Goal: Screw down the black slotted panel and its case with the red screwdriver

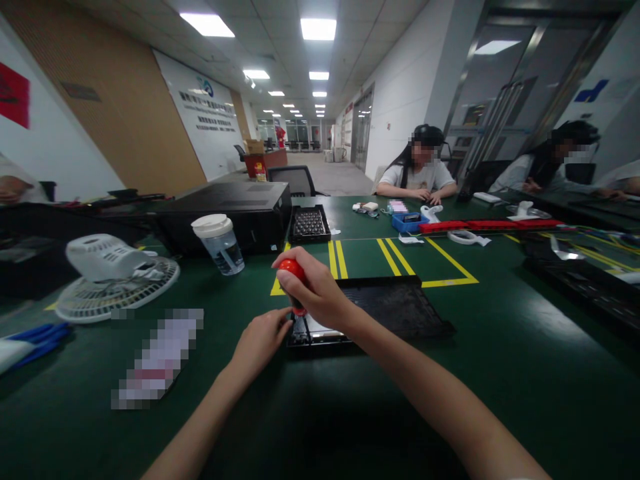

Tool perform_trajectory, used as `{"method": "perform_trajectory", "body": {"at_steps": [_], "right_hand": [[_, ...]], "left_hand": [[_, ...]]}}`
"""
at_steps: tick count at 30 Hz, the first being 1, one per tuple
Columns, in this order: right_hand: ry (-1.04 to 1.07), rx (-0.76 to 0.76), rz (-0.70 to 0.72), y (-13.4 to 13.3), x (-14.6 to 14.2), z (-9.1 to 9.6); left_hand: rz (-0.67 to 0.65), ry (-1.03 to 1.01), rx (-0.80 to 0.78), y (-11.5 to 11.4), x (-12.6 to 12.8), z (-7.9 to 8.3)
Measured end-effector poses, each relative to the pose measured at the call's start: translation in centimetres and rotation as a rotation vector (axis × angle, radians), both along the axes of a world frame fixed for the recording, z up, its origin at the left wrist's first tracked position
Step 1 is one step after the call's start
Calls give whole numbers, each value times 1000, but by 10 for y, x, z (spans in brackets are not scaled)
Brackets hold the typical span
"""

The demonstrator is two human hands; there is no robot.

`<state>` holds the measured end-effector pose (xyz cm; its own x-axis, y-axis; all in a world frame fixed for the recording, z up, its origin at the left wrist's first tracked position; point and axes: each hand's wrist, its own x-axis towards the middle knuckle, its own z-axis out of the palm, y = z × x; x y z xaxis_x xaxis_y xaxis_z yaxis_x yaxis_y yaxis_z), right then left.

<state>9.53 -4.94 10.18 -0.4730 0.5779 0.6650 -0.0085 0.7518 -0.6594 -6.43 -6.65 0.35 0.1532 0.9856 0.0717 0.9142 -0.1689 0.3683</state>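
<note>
My right hand (320, 285) is closed around the red and black handle of a screwdriver (291, 269). The screwdriver stands nearly upright, its shaft pointing down at the left end of a shallow black casing (395, 307). Close below it, my left hand (261, 335) has its fingers drawn together on the casing's left edge; the fingertips are partly hidden. A shiny silver strip shows inside the casing near its front side. My right wrist covers part of the casing. Where exactly the screwdriver's tip rests is too small to tell.
To the left are a white fan (107, 267), a lidded cup (220, 245) and a blue-handled item (43, 343). Behind stand a black computer case (235, 213) and a tray of small parts (310, 223). A blue box (407, 223) lies at back right. Other people sit across the table.
</note>
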Motion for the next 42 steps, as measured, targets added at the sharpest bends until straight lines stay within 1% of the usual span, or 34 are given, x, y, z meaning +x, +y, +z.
{"method": "perform_trajectory", "body": {"at_steps": [6, 11, 17, 22, 29, 34, 42], "right_hand": [[-13, 83, -26, 1, 0, -1], [-1, 143, -88, 2, -1, -2], [36, 165, -139, 2, -3, -3], [62, 164, -179, 3, -5, -4], [92, 175, -297, 4, -7, -6], [114, 242, -366, 4, -9, -8], [159, 343, -527, 6, -16, -15]], "left_hand": [[-17, -6, 15, 1, -2, -3], [-23, 1, 30, 1, -1, -3], [-4, 27, 19, 0, 0, -1], [-25, 23, 33, 0, -1, -1], [-5, 38, -2, 0, 0, 0], [1, 42, 0, 1, 0, -2], [2, 47, 7, 3, -1, -4]]}}
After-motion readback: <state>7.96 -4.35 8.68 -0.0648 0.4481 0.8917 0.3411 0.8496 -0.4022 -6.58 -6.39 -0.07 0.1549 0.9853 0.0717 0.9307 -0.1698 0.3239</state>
